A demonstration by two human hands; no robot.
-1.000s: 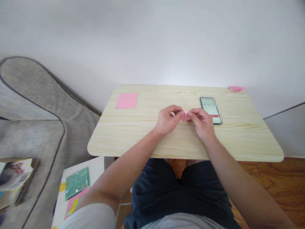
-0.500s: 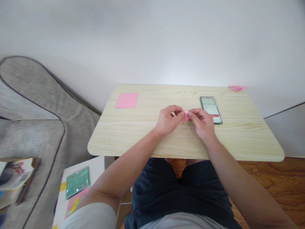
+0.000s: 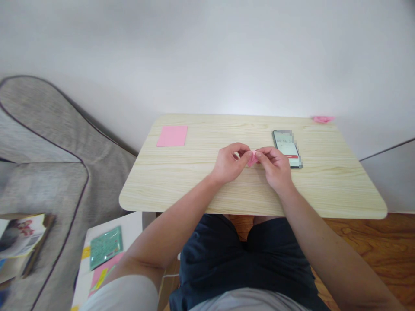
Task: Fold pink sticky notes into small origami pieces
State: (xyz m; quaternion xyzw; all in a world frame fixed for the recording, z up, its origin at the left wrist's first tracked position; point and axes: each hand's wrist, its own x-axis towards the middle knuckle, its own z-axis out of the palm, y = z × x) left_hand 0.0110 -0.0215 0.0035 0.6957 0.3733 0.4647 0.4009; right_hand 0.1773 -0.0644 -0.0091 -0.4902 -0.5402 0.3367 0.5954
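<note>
Between my two hands is a small folded piece of pink paper, held just above the middle of the pale wooden table. My left hand is closed, pinching the paper's left side between thumb and fingers. From the other side my right hand pinches it too, thumb on top. Fingers cover much of the paper, so its exact folded shape cannot be made out. Close to my right hand lies a phone with a lit screen, partly blurred out.
A flat pink paper square lies at the table's back left. Some folded pink paper rests at the back right corner. Left of the table are a grey sofa, a green packet on a white surface, and some books.
Both hands keep their pinch on the pink paper in nearly the same place. Hardly anything else has shifted.
</note>
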